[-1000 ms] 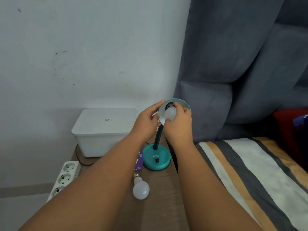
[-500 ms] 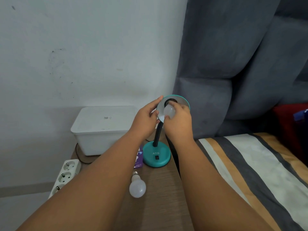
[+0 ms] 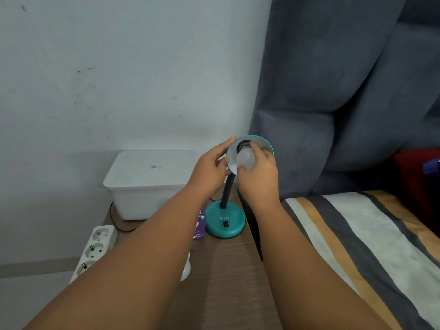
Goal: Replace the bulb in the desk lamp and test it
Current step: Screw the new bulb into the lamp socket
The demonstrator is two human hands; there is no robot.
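A teal desk lamp stands on the wooden bedside table (image 3: 228, 282), its round base (image 3: 225, 222) marked ATN, with a black switch on it. Its shade (image 3: 260, 142) is turned up toward me. My left hand (image 3: 210, 169) grips the shade's left rim. My right hand (image 3: 260, 177) holds a white bulb (image 3: 246, 158) whose screw end sits in the dark socket inside the shade. A second white bulb (image 3: 185, 272) lies on the table, mostly hidden behind my left forearm.
A white lidded box (image 3: 147, 184) stands at the back of the table against the wall. A white power strip (image 3: 95, 246) hangs off the table's left edge. A purple bulb carton (image 3: 199, 231) lies beside the lamp base. The striped bed (image 3: 357, 246) adjoins on the right.
My right hand has shifted around the bulb at the socket while the left keeps hold of the shade. The view has drifted, and my left forearm now covers most of the loose bulb.
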